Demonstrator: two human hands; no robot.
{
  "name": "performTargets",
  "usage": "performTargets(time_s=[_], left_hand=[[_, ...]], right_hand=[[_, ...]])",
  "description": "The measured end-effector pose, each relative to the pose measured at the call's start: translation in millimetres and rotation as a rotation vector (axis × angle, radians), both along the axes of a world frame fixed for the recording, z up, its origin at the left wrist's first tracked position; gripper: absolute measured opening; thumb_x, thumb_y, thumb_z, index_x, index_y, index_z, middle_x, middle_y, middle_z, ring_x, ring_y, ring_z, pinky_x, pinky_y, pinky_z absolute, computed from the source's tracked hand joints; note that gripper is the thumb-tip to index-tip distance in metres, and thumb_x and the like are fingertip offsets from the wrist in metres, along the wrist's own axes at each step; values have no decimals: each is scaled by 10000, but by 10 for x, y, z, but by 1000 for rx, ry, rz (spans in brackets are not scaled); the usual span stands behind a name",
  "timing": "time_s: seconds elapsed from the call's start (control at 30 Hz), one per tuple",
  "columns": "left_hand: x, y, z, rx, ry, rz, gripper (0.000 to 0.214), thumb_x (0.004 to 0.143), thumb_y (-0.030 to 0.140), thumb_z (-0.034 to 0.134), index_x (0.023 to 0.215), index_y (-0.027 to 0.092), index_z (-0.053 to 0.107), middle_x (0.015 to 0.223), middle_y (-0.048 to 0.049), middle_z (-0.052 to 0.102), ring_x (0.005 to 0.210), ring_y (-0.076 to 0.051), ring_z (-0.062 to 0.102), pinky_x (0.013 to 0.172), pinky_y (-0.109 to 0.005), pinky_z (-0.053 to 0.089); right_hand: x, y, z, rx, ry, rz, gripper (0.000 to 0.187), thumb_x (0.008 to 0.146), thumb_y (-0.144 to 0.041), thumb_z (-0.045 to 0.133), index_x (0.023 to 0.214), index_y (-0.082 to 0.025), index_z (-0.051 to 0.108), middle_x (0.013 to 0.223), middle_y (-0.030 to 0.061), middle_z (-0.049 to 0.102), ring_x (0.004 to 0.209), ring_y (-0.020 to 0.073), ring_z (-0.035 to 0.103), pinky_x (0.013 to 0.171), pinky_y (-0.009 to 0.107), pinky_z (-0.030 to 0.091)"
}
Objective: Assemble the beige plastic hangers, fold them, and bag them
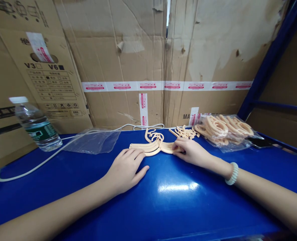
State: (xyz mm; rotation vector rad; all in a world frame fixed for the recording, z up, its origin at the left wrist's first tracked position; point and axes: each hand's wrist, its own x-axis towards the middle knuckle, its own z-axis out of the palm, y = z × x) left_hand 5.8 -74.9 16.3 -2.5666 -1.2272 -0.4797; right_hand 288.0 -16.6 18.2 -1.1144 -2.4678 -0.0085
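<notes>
Beige curved strips (pixel 148 147), several side by side, lie on the blue tabletop in front of me, with a second set of curved beige strips (pixel 165 146) meeting them at the middle. My left hand (pixel 127 169) rests its fingertips on the near edge of the left set, fingers stretched and thumb spread away. On the right set's outer end, the thumb and fingers of my right hand (pixel 188 150) are closed around the strips, hiding that end. Thin beige loops (pixel 155 135) lie just behind both sets. Small beige pieces (pixel 186 132) are heaped beyond my right hand.
A clear bag of beige rings (pixel 221 130) lies at the right, beside a dark flat object (pixel 261 142). At the left stand a water bottle (pixel 39 125), a flat plastic bag (pixel 93 140) and a white cable (pixel 35 165). Cardboard (pixel 128 60) walls the back; a blue post (pixel 266 63) rises right.
</notes>
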Motion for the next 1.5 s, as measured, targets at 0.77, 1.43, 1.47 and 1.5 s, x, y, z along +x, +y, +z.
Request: performTargets(time_s=[0.77, 1.43, 1.47, 1.5], left_hand=[[-10, 1383, 113, -210, -106, -213, 189, 884, 81, 568, 984, 185, 689, 1101, -56, 657, 1044, -210, 631, 934, -387, 497], [34, 245, 177, -252, -722, -157, 204, 944, 289, 519, 1030, 227, 693, 1077, -64, 717, 986, -212, 680, 802, -300, 558], [81, 156, 149, -330, -823, -172, 192, 930, 295, 548, 998, 237, 717, 1086, -58, 725, 1015, -215, 681, 817, -299, 567], [126, 87, 114, -406, -900, -182, 159, 896, 300, 600, 935, 245, 743, 1063, -53, 736, 1033, -224, 680, 826, -303, 575]], right_hand=[[-952, 1334, 448, -93, -302, -2, 299, 953, -328, 591, 1214, -181, 593, 1237, 94, 605, 1032, 220, 628, 865, 416, 543], [-352, 249, 280, 54, 582, -35, 330, 927, -446, 538, 940, -153, 690, 553, -22, 557, 488, 117, 493, 474, 240, 379], [-341, 113, 229, 23, 608, -26, 336, 928, -449, 535, 947, -154, 695, 524, -30, 541, 452, 113, 474, 447, 239, 370], [-340, -7, 180, -29, 663, -13, 336, 923, -453, 543, 958, -156, 697, 505, -37, 532, 425, 110, 463, 429, 237, 373]])
